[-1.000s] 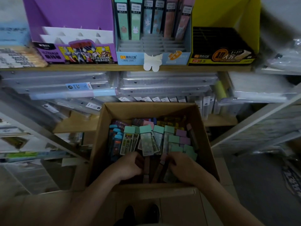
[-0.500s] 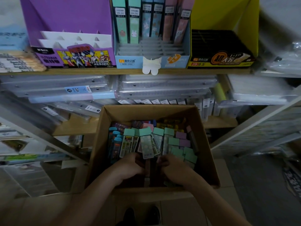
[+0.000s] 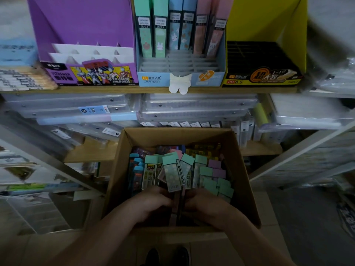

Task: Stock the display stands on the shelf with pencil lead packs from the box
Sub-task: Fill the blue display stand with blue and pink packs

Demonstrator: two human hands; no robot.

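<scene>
- Down at the near end of the cardboard box (image 3: 243,169), head view: left hand (image 3: 153,205) and right hand (image 3: 208,207) sit close together, knuckles up, fingers bent down among the pencil lead packs (image 3: 173,175).
- Grip: what looks like a dark slim pack (image 3: 179,208) stands between the two hands. The fingertips are hidden and dim, so I cannot tell whether either hand actually has hold of anything.
- Packs: a loose jumble in the box with mint, purple and blue caps, some upright, some leaning and overlapping.
- Shelf (image 3: 115,89) above the box:
  - purple Ultraman stand (image 3: 82,25), white dividers showing
  - blue stand (image 3: 151,78), with tall packs (image 3: 160,35) in its back row and grey tiered slots in front
  - yellow stand (image 3: 269,16), with a black slotted tray
- Handling, judged: the packs look light, rigid and smooth, so probably slippery. The leads inside are brittle, so avoid dropping or squeezing them.
- Hold, judged: pinch across the flat faces near the cap end, or gather several side by side as a bundle, and feed them bottom-first into a slot.
</scene>
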